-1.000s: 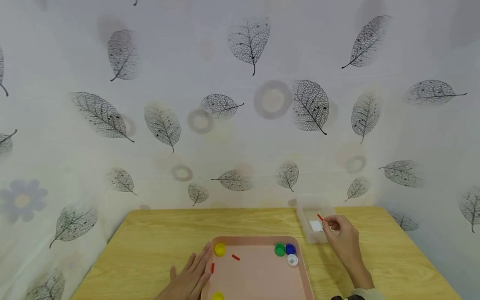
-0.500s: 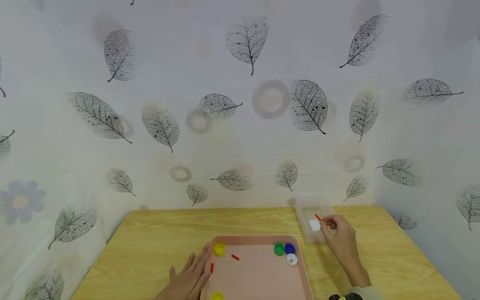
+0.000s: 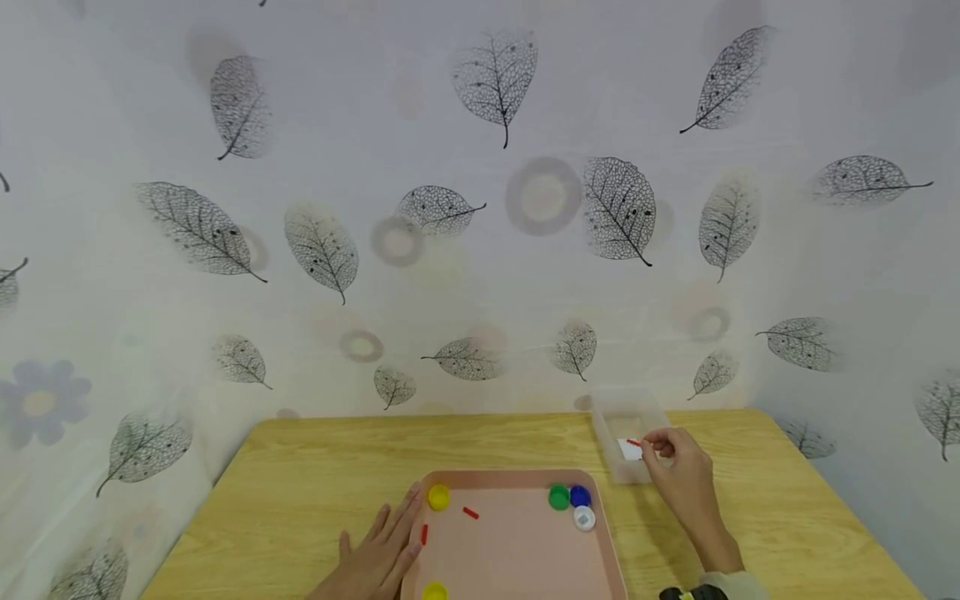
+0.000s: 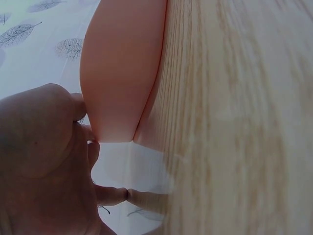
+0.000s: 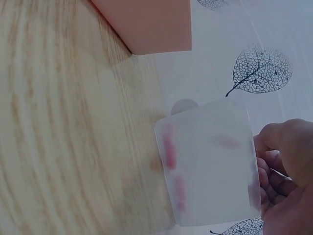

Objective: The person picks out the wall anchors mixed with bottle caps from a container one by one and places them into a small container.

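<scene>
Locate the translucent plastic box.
In the head view, the translucent plastic box sits near the far edge of the wooden table, beyond and right of the pink rectangular tray, the right hand at its right side.

Soft, even light casts a faint shadow beside the right hand point(image 3: 684, 482). Wrist views look hazier, the left hand point(image 4: 46, 161) dark.
</scene>
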{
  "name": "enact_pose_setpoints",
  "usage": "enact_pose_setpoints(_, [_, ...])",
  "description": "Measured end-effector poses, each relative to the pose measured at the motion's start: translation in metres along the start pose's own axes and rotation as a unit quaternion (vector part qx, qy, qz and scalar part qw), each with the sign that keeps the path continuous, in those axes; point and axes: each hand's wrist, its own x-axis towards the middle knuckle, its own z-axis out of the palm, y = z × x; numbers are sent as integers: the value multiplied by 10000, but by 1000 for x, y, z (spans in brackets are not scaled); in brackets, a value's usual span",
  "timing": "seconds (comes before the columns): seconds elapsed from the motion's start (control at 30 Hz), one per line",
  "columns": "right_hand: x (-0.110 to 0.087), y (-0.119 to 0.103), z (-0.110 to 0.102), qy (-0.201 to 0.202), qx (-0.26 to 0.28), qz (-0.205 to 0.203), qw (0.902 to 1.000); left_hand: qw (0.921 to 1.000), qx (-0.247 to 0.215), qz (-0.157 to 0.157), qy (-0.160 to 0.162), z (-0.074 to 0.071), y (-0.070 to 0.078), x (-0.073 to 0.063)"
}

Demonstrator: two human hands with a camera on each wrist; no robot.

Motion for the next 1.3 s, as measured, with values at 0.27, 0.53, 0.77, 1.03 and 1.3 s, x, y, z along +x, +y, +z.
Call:
enact_pose_setpoints(0.27, [2,2,1,-4,12,-112,9999,10000,51,-18,59,1,0,0])
enact_pose_setpoints(0.53, [7,2,1,213,146,-271,9993,9999,113,-118,50,-1,3,-2])
enact_pose_setpoints(0.77, [10,0,-7,269,327,-75,9991,9999,100,-37,25,-2,4,-4])
enact_pose_setpoints(1.03, [14,-17,-17,-37,394,181,9991,10000,75,45,-11,-2,6,-1])
enact_pose_setpoints(1.3, [18,-35,-23,-381,574,150,9975,9999,-53,109,-22,-2,5,-1])
